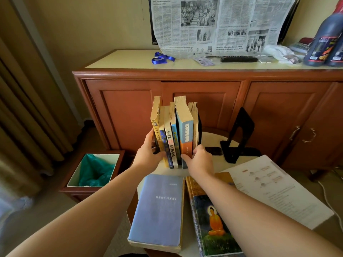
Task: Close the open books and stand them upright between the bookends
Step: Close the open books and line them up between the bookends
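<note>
Several closed paperbacks (pixel 171 134) stand upright in a row on a small round table (pixel 213 140). My left hand (pixel 146 154) presses the row's left end, over a black bookend mostly hidden behind it. My right hand (pixel 199 160) grips the base of the blue-and-orange book (pixel 185 130) at the right end. A thin black bookend (pixel 199 127) shows just behind that end. A second, free black bookend (pixel 239 136) stands apart to the right. A closed blue book (pixel 157 210) and a closed book with an orange seated figure (pixel 213 225) lie flat near me.
A white printed sheet (pixel 278 190) lies at the table's right. A wooden cabinet (pixel 204 93) stands close behind, carrying a newspaper, a remote, a blue lanyard and dark bottles (pixel 324 41). A bin with a green liner (pixel 94 171) sits on the floor left; curtains hang beyond.
</note>
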Motion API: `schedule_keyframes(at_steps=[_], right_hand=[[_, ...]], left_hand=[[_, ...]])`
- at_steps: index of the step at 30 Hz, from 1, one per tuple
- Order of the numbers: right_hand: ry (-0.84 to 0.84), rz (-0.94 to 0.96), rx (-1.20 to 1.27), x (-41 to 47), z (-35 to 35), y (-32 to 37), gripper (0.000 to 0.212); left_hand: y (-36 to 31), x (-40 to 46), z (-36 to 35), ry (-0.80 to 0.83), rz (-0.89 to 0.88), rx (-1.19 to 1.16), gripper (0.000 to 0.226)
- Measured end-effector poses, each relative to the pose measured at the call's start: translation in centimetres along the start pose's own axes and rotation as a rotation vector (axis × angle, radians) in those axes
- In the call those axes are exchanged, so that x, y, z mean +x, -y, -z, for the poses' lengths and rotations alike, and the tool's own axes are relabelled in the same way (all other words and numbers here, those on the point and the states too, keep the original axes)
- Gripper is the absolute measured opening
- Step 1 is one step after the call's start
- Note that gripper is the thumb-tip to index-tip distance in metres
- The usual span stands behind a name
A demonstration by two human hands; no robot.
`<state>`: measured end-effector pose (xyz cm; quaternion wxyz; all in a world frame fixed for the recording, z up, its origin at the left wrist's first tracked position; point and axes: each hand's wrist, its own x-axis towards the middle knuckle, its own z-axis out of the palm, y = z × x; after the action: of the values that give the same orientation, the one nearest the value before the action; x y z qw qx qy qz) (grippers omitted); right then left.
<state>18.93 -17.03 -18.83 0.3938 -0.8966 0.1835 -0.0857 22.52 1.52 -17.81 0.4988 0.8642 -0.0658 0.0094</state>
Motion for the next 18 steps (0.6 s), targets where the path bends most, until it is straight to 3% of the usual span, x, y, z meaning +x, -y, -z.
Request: schedule_keyframes(at_steps=[5,10,15,18], right_hand=[[-0.011,0.002,0.004,0.3,-1.1,0.9,0.027],[0.031,-0.015,-0.001,0.8,-2.0,1.3,0.030],[0.196,-0.048,-0.052,1.1,-2.4,1.3,0.037],[0.166,-0.076,-0.049,1.3,-2.6,1.6,0.041]], left_hand=[[0.7,-0.1,-0.4,0.040,-0.009,-0.068,0.096],[0.7,-0.2,0.5,0.088,-0.031,-0.033,0.099],[0.6,-0.3,0.7,0.102,-0.014,-0.022,0.102],[0.7,-0.4,0.5,0.090,-0.052,-0.033,0.100]])
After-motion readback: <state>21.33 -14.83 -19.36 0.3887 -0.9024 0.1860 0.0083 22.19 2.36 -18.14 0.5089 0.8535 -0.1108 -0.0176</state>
